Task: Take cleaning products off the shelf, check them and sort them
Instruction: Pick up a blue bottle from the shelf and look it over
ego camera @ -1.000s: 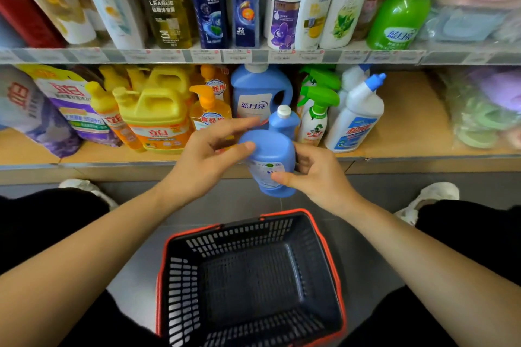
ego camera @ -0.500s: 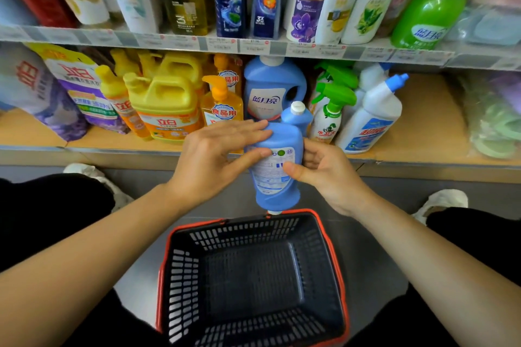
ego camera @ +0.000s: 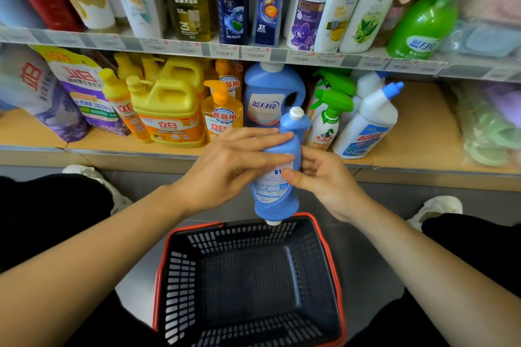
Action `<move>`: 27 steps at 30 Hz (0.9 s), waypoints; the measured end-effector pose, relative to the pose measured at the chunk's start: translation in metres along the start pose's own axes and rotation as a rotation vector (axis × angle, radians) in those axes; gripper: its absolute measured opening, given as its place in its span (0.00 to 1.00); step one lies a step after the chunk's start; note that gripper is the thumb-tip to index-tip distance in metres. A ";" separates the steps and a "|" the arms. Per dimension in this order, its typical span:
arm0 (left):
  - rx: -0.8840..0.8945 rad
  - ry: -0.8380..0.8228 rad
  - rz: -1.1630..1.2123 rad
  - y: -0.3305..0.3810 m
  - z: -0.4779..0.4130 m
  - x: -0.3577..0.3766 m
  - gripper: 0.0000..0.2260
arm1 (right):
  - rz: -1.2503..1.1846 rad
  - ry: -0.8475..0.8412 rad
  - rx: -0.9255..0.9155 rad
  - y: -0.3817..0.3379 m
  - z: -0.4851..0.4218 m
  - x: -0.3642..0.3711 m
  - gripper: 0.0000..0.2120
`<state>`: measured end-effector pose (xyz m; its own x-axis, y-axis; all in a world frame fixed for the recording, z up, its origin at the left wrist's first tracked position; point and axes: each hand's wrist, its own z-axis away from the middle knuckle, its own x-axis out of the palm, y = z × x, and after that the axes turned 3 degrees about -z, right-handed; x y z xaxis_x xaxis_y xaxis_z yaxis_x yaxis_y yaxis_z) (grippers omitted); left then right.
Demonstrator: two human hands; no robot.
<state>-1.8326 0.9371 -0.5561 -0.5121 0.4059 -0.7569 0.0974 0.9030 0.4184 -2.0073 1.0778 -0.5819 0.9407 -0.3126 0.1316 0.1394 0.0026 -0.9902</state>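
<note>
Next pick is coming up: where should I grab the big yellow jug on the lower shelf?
By the moulded handle on top of the yellow jug, reaching in from the front: bottles crowd both sides and its loop stands open.

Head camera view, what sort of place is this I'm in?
Most likely a shop aisle, a supermarket or convenience store: price tags run along the shelf edge, branded shampoo bottles and detergent jugs stand in rows, and a shopping basket sits on the floor below.
</note>
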 end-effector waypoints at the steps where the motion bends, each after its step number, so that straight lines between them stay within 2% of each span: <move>1: -0.028 0.039 0.028 0.000 0.002 0.001 0.15 | -0.004 0.002 0.004 0.000 0.000 0.000 0.19; 6: -0.162 0.261 0.044 -0.001 0.008 0.007 0.15 | -0.012 0.012 0.017 -0.002 -0.001 -0.002 0.21; 8: -0.287 0.338 0.103 -0.003 0.009 0.009 0.15 | -0.039 0.024 0.037 -0.002 -0.001 -0.003 0.22; 10: -0.489 0.360 0.284 -0.005 0.012 0.014 0.16 | -0.077 0.045 0.062 -0.002 -0.001 -0.003 0.20; 13: -0.700 0.241 0.489 -0.010 0.020 0.026 0.18 | -0.189 0.098 0.069 -0.006 -0.002 -0.004 0.18; 15: -0.732 0.123 0.598 -0.010 0.025 0.036 0.22 | -0.253 0.160 0.069 -0.010 -0.003 -0.003 0.20; 17: -0.752 0.001 0.723 -0.005 0.027 0.044 0.32 | -0.277 0.229 0.074 -0.012 -0.005 -0.003 0.19; 20: -0.741 -0.061 0.807 0.001 0.027 0.053 0.39 | -0.317 0.247 0.093 -0.011 -0.007 -0.006 0.16; 23: -0.881 -0.034 1.087 0.005 0.023 0.050 0.32 | -0.316 0.174 0.070 -0.012 -0.008 -0.009 0.21; 27: -0.992 -0.039 1.416 0.003 0.017 0.042 0.26 | -0.214 0.191 -0.034 -0.012 -0.007 -0.009 0.27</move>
<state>-1.8395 0.9593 -0.5949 -0.4790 0.7612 0.4372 -0.1110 -0.5466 0.8300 -2.0200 1.0736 -0.5720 0.8155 -0.4757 0.3296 0.3146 -0.1136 -0.9424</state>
